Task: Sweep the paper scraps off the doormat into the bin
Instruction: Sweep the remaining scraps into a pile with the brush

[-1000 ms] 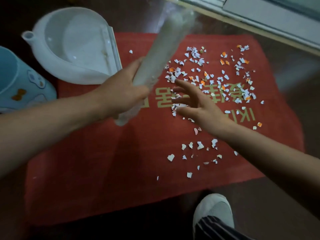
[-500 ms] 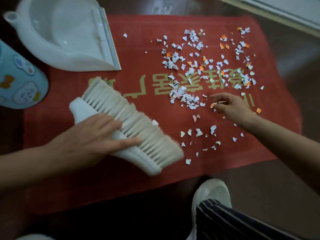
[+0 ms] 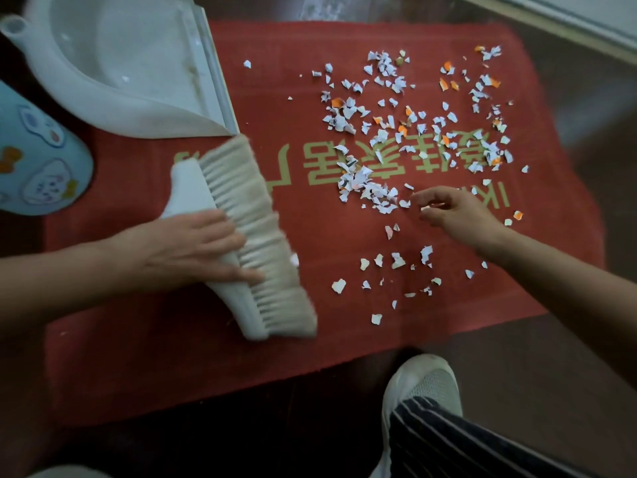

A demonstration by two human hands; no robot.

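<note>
A red doormat (image 3: 179,343) with gold characters lies on the dark floor. White and orange paper scraps (image 3: 410,132) are scattered over its right half. My left hand (image 3: 193,246) holds a white brush (image 3: 241,236) that lies on the mat's left-middle, bristles pointing right. My right hand (image 3: 458,212) hovers low over the scraps at the mat's right, fingers loosely curled, with nothing visibly in it. A white dustpan (image 3: 113,60) rests at the mat's top left corner. The light blue bin (image 3: 38,160) with cartoon prints stands at the left edge.
My white shoe (image 3: 424,384) and striped trouser leg (image 3: 458,443) stand on the dark floor just below the mat's front edge. A pale door sill (image 3: 565,22) runs across the top right corner.
The brush has come down from mid-air onto the mat and slid up toward the dustpan. My right hand drew back rightward, away from the scrap pile's centre.
</note>
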